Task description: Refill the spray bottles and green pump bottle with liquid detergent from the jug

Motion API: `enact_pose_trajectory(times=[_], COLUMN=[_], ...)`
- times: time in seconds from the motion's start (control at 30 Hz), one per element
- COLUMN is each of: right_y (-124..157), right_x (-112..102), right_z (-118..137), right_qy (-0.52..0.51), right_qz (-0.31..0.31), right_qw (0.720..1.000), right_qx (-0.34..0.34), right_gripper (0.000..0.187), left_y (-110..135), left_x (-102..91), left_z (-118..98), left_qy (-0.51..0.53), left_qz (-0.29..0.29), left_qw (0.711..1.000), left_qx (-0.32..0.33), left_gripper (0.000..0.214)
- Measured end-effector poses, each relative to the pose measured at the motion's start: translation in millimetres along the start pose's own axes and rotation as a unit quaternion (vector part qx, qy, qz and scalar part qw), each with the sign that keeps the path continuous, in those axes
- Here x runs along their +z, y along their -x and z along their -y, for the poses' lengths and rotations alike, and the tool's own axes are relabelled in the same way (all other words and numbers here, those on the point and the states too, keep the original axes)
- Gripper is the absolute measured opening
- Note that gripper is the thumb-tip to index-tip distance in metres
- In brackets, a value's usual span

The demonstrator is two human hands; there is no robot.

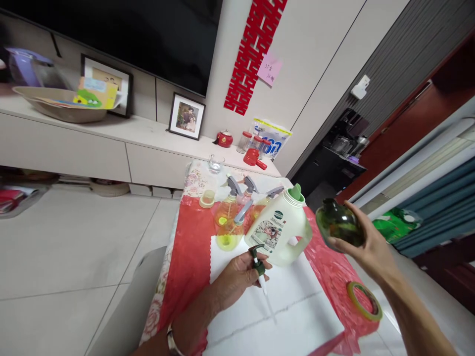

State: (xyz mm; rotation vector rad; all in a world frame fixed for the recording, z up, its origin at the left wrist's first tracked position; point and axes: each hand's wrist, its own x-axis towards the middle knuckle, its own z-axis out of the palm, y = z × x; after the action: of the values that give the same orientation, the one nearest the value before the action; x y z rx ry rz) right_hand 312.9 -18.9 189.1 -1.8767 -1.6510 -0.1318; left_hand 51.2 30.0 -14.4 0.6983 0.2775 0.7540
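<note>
My left hand [235,274] grips a dark green pump head [259,266] between thumb and fingers, with its thin dip tube slanting down over a white sheet [274,301]. Out to the right, my right hand [367,237] is wrapped round a rounded dark green see-through bottle [343,228], tilted, its neck towards the top left. Between the hands stands a pale green detergent jug [278,225], a green spout [296,192] in its mouth. Left of the jug, several spray bottles with grey trigger heads stand together, one amber bottle [229,235] nearest me.
A translucent cap [207,199] sits left of the spray bottles. A roll of tape [364,300] lies on red plastic sheeting [189,247] at the right. Behind, a low cabinet [156,143] bears framed photos, a red pot [224,138], jars and a white-blue bag [272,138].
</note>
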Motion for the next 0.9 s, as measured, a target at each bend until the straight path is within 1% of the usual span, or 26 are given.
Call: enact_pose_trajectory(times=[0.1,0.17,0.27,0.37,0.5,0.57,0.67,0.77,0.9], right_y=[-32,-47,-63,-72,-82,-87,-93,-98,-101], right_x=[-5,-8,-14,-18,-22,-23,-24,-23,-19], right_z=[14,18,22,29,44,54,69,86,107], right_qy=[0.107,0.158,0.215,0.272,0.345,0.380,0.438,0.496,0.541], right_qz=[0.019,0.035,0.065,0.096,0.119,0.132,0.152,0.155,0.158], right_qw=[0.989,0.975,0.954,0.928,0.890,0.870,0.833,0.795,0.756], right_qx=[-0.104,-0.154,-0.199,-0.238,-0.275,-0.286,-0.303,-0.313,-0.333], right_gripper=[0.091,0.087,0.084,0.080,0.078,0.077,0.079,0.080,0.070], left_y=[0,0,-1,0,0,1,2,3,2], left_x=[0.0,-0.4,-1.7,-3.0,-1.9,0.9,6.3,8.6,4.6], left_z=[-1,-1,3,7,7,3,-2,-4,0], left_qy=[0.001,0.004,0.004,0.006,0.006,-0.004,-0.022,-0.031,-0.043], left_qz=[0.010,0.014,0.022,0.030,0.035,0.025,0.004,-0.001,0.002], left_qw=[1.000,1.000,1.000,0.999,0.999,0.999,0.999,0.998,0.997], left_qx=[-0.007,-0.014,-0.021,-0.020,-0.028,-0.036,-0.046,-0.055,-0.057], left_gripper=[0.052,0.050,0.045,0.042,0.045,0.048,0.053,0.057,0.056])
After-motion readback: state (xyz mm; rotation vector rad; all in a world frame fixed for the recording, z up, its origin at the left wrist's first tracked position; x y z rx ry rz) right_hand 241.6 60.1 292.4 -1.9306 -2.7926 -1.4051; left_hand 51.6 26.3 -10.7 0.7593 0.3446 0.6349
